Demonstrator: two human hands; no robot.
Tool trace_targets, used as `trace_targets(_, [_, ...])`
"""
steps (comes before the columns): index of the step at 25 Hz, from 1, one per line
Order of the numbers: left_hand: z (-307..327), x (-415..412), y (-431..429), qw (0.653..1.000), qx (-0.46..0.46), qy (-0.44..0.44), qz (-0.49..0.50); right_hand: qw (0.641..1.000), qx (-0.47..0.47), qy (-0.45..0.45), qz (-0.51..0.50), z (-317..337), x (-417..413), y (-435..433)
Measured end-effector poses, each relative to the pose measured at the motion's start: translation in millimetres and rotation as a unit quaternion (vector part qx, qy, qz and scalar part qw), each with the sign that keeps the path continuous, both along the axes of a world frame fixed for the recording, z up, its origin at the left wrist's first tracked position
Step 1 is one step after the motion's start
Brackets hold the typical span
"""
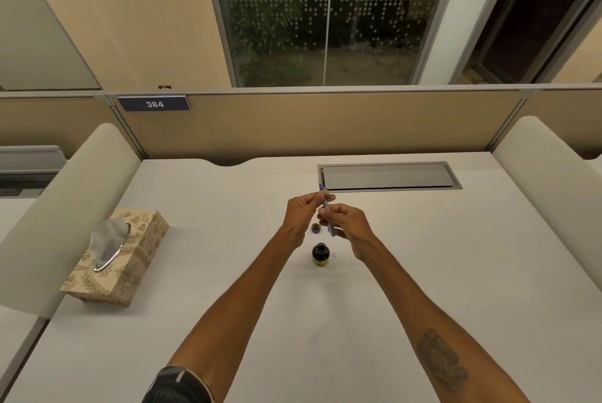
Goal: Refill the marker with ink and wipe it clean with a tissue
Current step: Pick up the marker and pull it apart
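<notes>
Pinching the marker (327, 211), your left hand (301, 212) and right hand (350, 226) both clamp it above the counter (423, 272). Your uncapped ink bottle (321, 254) stands mid-counter beneath them.

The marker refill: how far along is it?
Done: the ink bottle stands open, its cap set on the desk beside it. In hand: both hands, left hand and right hand, hold the marker above the bottle. Left: wiping; the tissue box looks untouched.

A white desk (195, 272) with a grey cable hatch (389, 176) at far right meets a tan partition (325, 122); beyond, dotted glass windows (325, 18).
</notes>
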State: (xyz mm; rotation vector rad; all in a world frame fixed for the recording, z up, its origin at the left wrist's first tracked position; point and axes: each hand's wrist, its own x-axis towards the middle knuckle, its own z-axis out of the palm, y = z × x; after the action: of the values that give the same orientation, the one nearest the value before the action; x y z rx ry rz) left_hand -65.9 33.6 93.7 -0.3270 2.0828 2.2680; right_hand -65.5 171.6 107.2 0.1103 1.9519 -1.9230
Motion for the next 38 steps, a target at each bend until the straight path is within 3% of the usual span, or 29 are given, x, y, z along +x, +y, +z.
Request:
trace_targets(4, [5.8,-0.4,4.7,0.999,0.017,-0.027,0.035,0.995,-0.044,-0.094,-0.008,6.8,1.6,-5.8])
trace_targets(15, [1.9,-1.9,2.8,0.998,0.038,-0.026,0.039,0.97,-0.185,-0.151,-0.035,9.6,4.8,-5.2])
trace_targets(38, [7.1,-0.5,-0.2,0.998,0.053,-0.027,0.03,0.957,-0.213,-0.195,-0.039,9.0,6.0,-7.1])
